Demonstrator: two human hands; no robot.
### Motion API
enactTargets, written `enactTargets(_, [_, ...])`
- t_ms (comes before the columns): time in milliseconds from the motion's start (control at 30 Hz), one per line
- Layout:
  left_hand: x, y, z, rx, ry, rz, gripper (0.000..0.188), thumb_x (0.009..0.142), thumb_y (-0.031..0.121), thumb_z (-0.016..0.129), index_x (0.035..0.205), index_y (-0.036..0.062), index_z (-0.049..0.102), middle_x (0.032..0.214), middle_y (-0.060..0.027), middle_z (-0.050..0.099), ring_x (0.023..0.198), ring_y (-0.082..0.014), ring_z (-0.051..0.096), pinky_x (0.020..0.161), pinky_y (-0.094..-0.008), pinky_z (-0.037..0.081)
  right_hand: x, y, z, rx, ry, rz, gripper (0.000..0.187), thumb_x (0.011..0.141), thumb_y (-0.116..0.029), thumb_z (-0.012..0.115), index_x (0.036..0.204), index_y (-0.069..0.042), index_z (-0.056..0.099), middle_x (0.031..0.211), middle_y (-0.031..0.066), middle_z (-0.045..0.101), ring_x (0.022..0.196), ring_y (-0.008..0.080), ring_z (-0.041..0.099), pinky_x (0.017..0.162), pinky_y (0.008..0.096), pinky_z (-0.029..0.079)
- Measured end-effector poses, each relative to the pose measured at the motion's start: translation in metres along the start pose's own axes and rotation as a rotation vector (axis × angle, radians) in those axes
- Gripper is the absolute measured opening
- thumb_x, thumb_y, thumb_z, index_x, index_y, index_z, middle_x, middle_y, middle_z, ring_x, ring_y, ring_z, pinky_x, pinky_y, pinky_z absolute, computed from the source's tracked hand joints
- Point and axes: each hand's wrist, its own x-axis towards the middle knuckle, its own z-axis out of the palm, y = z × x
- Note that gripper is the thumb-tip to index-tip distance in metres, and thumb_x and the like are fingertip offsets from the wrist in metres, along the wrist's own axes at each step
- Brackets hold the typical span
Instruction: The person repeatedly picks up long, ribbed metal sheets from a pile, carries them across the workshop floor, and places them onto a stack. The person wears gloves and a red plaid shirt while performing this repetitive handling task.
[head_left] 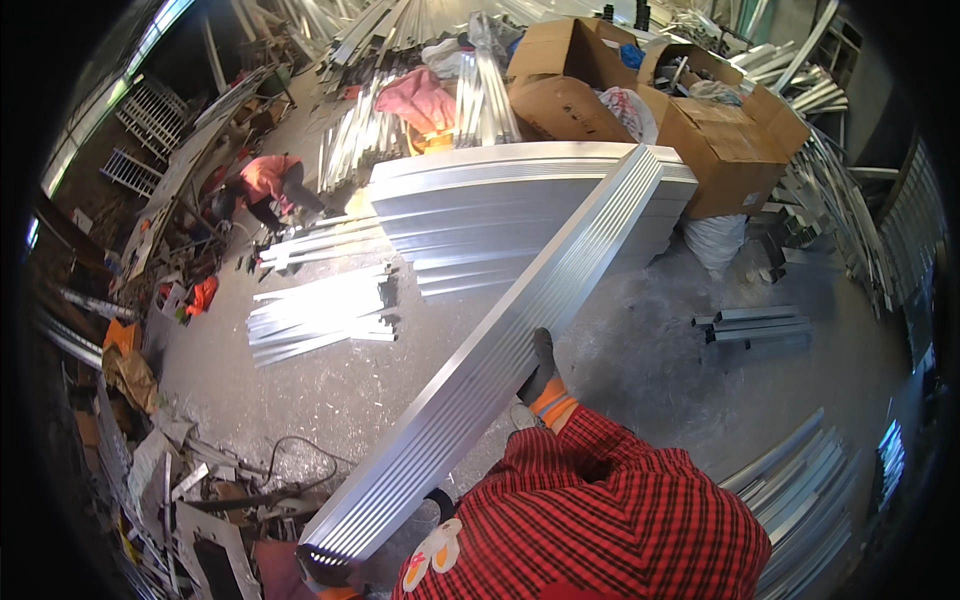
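Observation:
A long, ribbed aluminium profile (490,350) slants across the view, its far end over a stack of the same silvery profiles (470,220). My right hand (543,375), in a dark glove with an orange cuff, grips its right edge near the middle; some of the fingers are hidden beneath it. At the near lower-left end, my gloved left hand (325,570) is closed around the hollow end of the profile, partly cut off by the dark rim of the picture.
Shorter metal bars (320,315) lie on the floor at left, and a few tubes (755,325) at right. Cardboard boxes (730,145) stand behind the stack. A co-worker (265,185) bends down at far left. Scrap and a cable (310,445) lie at lower left, more profiles (800,510) lower right.

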Motion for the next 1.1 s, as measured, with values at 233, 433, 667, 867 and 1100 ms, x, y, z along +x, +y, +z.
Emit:
enactTargets(233, [0.164, 0.057, 0.172, 0.121, -0.187, 0.158, 0.036, 0.098, 0.042, 0.061, 0.103, 0.0066, 0.063, 0.095, -0.0005, 0.062, 0.082, -0.0143, 0.059, 0.07, -0.031, 0.052, 0.143, -0.103, 0.019, 0.064, 0.206, -0.101, 0.068, 0.087, -0.064, 0.064, 0.132, -0.015, 0.051, 0.121, 0.0073, 0.058, 0.111, 0.0269, 0.057, 0.093, 0.045, 0.051])
enactTargets(433, [0.22, 0.162, 0.363, -0.02, -0.342, 0.003, 0.039, 0.096, 0.045, 0.063, 0.106, 0.0079, 0.067, 0.097, -0.0041, 0.066, 0.087, -0.0171, 0.062, 0.076, -0.0353, 0.053, 0.274, -0.162, 0.026, 0.098, 0.426, -0.184, 0.075, 0.081, -0.06, 0.075, 0.135, -0.012, 0.054, 0.125, 0.0114, 0.061, 0.106, 0.0315, 0.062, 0.083, 0.0514, 0.057])
enactTargets(667, [0.377, 0.197, 0.515, 0.181, -0.537, 0.127, 0.04, 0.097, 0.043, 0.061, 0.109, 0.0053, 0.069, 0.103, -0.0046, 0.067, 0.093, -0.0173, 0.061, 0.082, -0.0348, 0.051, 0.423, -0.198, 0.004, -0.029, 0.55, -0.246, 0.131, 0.071, -0.074, 0.073, 0.157, 0.001, 0.008, 0.154, 0.0208, 0.036, 0.13, 0.0322, 0.05, 0.103, 0.0479, 0.047])
enactTargets(867, [0.518, 0.203, 0.678, -0.015, -0.682, -0.025, 0.026, 0.098, 0.033, 0.064, 0.104, 0.0085, 0.071, 0.09, 0.0008, 0.065, 0.076, -0.0144, 0.06, 0.068, -0.0322, 0.051, 0.522, -0.237, 0.005, -0.069, 0.686, -0.387, 0.123, 0.069, -0.08, 0.069, 0.151, -0.002, 0.021, 0.149, 0.0153, 0.041, 0.131, 0.029, 0.047, 0.111, 0.0466, 0.034])
enactTargets(1100, [0.664, 0.217, 0.798, 0.317, -0.729, 0.042, 0.036, 0.097, 0.041, 0.065, 0.094, 0.0051, 0.07, 0.081, -0.0001, 0.064, 0.067, -0.0126, 0.059, 0.06, -0.0284, 0.048, 0.597, -0.24, 0.072, -0.068, 0.835, -0.269, 0.112, 0.074, -0.08, 0.065, 0.149, -0.002, 0.036, 0.148, 0.0152, 0.045, 0.131, 0.0332, 0.045, 0.104, 0.0517, 0.042])
